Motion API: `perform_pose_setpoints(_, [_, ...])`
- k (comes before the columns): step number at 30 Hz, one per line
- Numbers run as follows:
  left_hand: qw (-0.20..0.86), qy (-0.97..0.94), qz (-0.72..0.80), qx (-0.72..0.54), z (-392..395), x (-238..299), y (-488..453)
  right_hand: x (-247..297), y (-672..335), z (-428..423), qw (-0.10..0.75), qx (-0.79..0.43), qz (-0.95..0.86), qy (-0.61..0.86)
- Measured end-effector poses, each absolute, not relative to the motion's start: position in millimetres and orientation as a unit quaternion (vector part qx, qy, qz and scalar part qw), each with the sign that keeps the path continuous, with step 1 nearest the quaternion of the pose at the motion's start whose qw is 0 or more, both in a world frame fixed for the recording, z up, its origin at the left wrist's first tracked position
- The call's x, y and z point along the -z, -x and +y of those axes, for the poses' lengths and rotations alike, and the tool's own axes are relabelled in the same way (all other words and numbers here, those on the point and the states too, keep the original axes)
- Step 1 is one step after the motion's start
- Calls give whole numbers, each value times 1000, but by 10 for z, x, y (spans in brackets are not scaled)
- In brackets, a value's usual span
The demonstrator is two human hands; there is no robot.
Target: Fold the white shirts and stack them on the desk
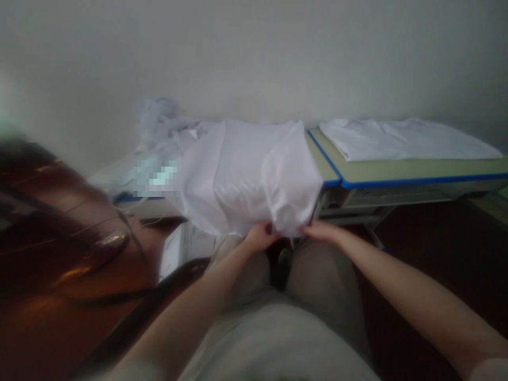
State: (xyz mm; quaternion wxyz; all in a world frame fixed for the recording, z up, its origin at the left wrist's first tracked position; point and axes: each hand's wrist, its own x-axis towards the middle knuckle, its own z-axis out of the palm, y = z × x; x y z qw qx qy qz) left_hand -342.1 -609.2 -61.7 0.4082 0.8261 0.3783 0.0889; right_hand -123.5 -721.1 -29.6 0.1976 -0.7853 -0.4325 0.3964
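Note:
A white garment [242, 164], perhaps a shirt or coat, lies spread over the table and hangs down over its front edge toward my lap. My left hand [262, 235] is closed on the lower hem near the middle. At the hem's right corner, my right hand [317, 232] pinches the cloth between thumb and fingers. A sleeve-like panel lies over the right side of the garment, between and above my hands. The picture is blurred, so the fine parts of the fingers do not show.
A folded white cloth [405, 138] lies on the blue-edged table [420, 168] at the right. Crumpled white fabric [162, 121] is heaped at the back left. A white box-like object [178, 248] stands below the table, left of my legs. A pale wall rises behind.

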Motion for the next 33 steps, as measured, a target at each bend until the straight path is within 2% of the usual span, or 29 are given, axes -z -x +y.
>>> perform_pose_setpoints(2, [351,-860,368,-42,-5946,388,3555,57,1279,-7173,9,-473,-441,763])
perform_pose_setpoints(4, [297,-882,365,-31,-5801,51,3715,-282,1379,-7063,-116,-546,-478,679])
perform_pose_setpoints(5, [272,-882,381,-62,-5733,-143,3809,-483,1448,-6978,-115,-575,-509,630])
perform_pose_setpoints(7, [201,-849,459,-169,-5603,-523,4032,-911,1608,-6750,-40,-605,-571,554])
perform_pose_setpoints(10, [61,-735,606,-298,-5412,-898,4435,-1455,1868,-6297,73,-580,-618,526])
perform_pose_setpoints(12, [2,-681,660,-317,-5297,-960,4696,-1652,2050,-5958,142,-544,-618,550])
perform_pose_setpoints(15, [-34,-677,683,-271,-5192,-879,4968,-1686,2354,-5484,217,-511,-591,585])
perform_pose_setpoints(19, [-69,-710,672,-201,-5160,-779,5071,-1529,2778,-5097,203,-517,-590,586])
perform_pose_setpoints(25, [-82,-751,609,-243,-5111,-846,5069,-1424,3172,-4983,132,-479,-641,585])
perform_pose_setpoints(30, [8,-745,564,-357,-5103,-1144,4983,-1526,3194,-5018,86,-398,-706,580])
perform_pose_setpoints(33, [103,-704,561,-424,-5059,-1413,4852,-1586,3119,-5116,125,-310,-730,597])
